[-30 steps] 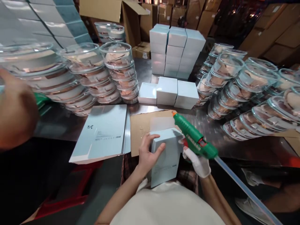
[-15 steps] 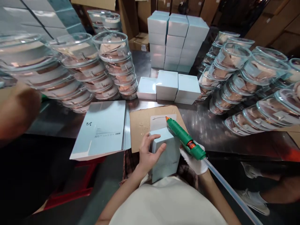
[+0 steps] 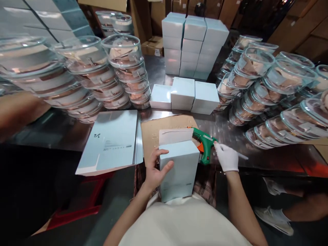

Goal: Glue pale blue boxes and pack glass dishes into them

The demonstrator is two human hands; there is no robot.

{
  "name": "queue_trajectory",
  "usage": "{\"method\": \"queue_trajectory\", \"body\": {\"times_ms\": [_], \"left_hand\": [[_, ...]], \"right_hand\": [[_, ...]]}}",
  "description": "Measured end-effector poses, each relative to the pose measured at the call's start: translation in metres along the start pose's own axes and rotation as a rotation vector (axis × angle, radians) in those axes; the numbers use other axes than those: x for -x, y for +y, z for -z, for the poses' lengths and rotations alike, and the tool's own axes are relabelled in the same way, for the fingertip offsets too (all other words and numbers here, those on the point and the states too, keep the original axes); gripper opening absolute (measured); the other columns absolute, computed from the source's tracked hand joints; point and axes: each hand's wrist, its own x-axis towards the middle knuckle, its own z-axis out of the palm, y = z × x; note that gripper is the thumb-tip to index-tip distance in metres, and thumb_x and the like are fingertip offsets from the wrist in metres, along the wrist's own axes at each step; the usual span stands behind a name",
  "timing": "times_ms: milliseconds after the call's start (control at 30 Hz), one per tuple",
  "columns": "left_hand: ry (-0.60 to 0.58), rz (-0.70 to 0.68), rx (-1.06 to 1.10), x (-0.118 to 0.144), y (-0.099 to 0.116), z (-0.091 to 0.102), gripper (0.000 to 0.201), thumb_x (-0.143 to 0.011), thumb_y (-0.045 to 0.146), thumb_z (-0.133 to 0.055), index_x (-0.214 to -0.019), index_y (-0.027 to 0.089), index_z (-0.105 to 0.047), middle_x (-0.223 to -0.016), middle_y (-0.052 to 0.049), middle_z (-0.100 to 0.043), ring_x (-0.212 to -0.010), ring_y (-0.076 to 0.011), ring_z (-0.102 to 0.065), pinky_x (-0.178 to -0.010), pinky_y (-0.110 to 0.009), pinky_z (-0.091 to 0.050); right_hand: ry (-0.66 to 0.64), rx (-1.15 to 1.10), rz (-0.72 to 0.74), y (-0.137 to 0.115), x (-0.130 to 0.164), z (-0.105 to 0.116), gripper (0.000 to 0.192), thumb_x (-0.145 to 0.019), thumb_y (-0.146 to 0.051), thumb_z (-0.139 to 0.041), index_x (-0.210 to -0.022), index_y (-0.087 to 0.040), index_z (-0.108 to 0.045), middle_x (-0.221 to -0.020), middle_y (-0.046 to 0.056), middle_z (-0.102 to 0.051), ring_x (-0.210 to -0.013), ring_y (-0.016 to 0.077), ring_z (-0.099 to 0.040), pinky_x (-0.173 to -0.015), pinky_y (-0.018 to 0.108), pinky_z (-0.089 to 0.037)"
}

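My left hand (image 3: 153,169) grips the pale blue box (image 3: 178,167) by its left side, thumb across the top face, fingers curled around the edge, the box propped against my lap. Its white flap (image 3: 175,136) stands open at the far end, with a thin bead of glue along the top edge. My gloved right hand (image 3: 227,157) is just to the right of the box, fingers loosely closed at the rear of the green glue gun (image 3: 203,143), which lies on the metal table (image 3: 220,131) with its nozzle toward the flap. Beneath box and gun lies a sheet of brown cardboard (image 3: 152,131). Left of my left hand sits a stack of flat blue cartons (image 3: 112,141). Further out, three closed blue boxes (image 3: 186,95) stand in a row, with stacks of clear bowls (image 3: 123,68) on both sides.
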Motion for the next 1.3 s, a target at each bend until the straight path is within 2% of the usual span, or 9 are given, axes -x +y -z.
{"method": "queue_trajectory", "body": {"times_ms": [133,267,433,667,800,900,1067,1167,1300], "left_hand": [[-0.104,-0.043,0.079,-0.001,0.004,-0.008,0.042,-0.087,0.062,-0.075,-0.102,0.024,-0.069,-0.124,-0.013,-0.069,-0.132,-0.0324,-0.062,-0.105,-0.045,-0.052],[-0.066,0.005,0.204,-0.003,0.002,-0.016,0.051,-0.087,0.065,-0.074,-0.116,0.027,-0.056,-0.136,-0.017,-0.062,-0.139,-0.0336,-0.060,-0.108,-0.049,-0.052],[-0.043,0.020,0.348,-0.009,-0.011,-0.006,0.051,-0.087,0.058,-0.077,-0.121,0.032,-0.050,-0.114,-0.006,-0.063,-0.117,-0.0265,-0.069,-0.103,-0.047,-0.056],[-0.098,0.004,0.262,-0.009,-0.007,0.008,0.030,-0.087,0.051,-0.078,-0.089,0.022,-0.068,-0.110,-0.008,-0.061,-0.116,-0.0281,-0.067,-0.105,-0.047,-0.052],[0.413,-0.001,0.211,-0.019,0.000,0.018,0.029,-0.092,0.048,-0.072,-0.110,0.027,-0.062,-0.121,-0.005,-0.062,-0.117,-0.0239,-0.064,-0.107,-0.043,-0.050],[0.659,0.027,0.294,-0.022,-0.003,0.019,0.032,-0.099,0.051,-0.061,-0.126,0.038,-0.050,-0.125,0.000,-0.061,-0.112,-0.0188,-0.063,-0.101,-0.036,-0.053],[0.478,0.048,0.016,-0.014,-0.001,0.024,0.043,-0.083,0.057,-0.081,-0.102,0.028,-0.055,-0.116,-0.004,-0.063,-0.132,-0.0293,-0.059,-0.117,-0.049,-0.043],[0.312,-0.253,-0.357,-0.021,0.019,0.037,0.072,-0.057,0.053,-0.100,-0.112,0.026,-0.061,-0.133,-0.013,-0.063,-0.157,-0.0445,-0.033,-0.130,-0.069,-0.009],[-0.167,-0.418,-0.532,-0.034,0.046,0.048,0.067,-0.078,0.048,-0.086,-0.137,0.028,-0.061,-0.133,-0.014,-0.071,-0.146,-0.0462,-0.051,-0.127,-0.075,0.003]], "right_hand": [[-0.283,-0.239,0.257,-0.032,0.018,-0.023,0.065,-0.066,-0.058,-0.092,-0.117,-0.019,-0.078,-0.108,0.008,-0.081,-0.095,0.0254,-0.075,-0.087,0.037,-0.061],[-0.464,-0.304,0.336,-0.042,0.026,-0.041,0.066,-0.070,-0.070,-0.087,-0.112,-0.019,-0.078,-0.113,0.009,-0.079,-0.103,0.0261,-0.075,-0.098,0.042,-0.060],[-0.763,-0.062,0.841,-0.039,0.031,-0.020,0.062,-0.084,-0.078,-0.070,-0.113,-0.023,-0.079,-0.129,0.014,-0.073,-0.124,0.0284,-0.069,-0.110,0.047,-0.054],[-0.700,0.070,0.985,-0.034,0.035,-0.018,0.025,-0.099,-0.045,-0.069,-0.114,-0.026,-0.073,-0.141,0.013,-0.063,-0.129,0.0224,-0.065,-0.111,0.043,-0.055],[-0.362,-0.049,0.791,-0.002,0.052,-0.025,0.083,-0.075,-0.078,-0.079,-0.137,-0.027,-0.059,-0.145,0.016,-0.056,-0.132,0.0293,-0.062,-0.111,0.048,-0.055],[-0.296,-0.176,0.629,0.020,0.068,-0.038,0.086,-0.074,-0.088,-0.071,-0.130,-0.024,-0.061,-0.117,0.013,-0.071,-0.105,0.0266,-0.073,-0.097,0.042,-0.062],[-0.186,-0.118,0.653,-0.002,0.065,-0.039,0.037,-0.093,-0.057,-0.071,-0.106,-0.023,-0.072,-0.096,0.006,-0.078,-0.084,0.0209,-0.074,-0.082,0.033,-0.063],[-0.437,0.105,0.957,-0.037,0.054,-0.021,0.023,-0.100,-0.043,-0.066,-0.089,-0.024,-0.073,-0.083,0.002,-0.076,-0.077,0.0170,-0.072,-0.082,0.029,-0.061],[-0.685,0.219,1.171,-0.097,0.023,0.011,0.035,-0.097,-0.059,-0.066,-0.094,-0.026,-0.078,-0.094,0.004,-0.079,-0.088,0.0180,-0.075,-0.088,0.030,-0.059]]}}
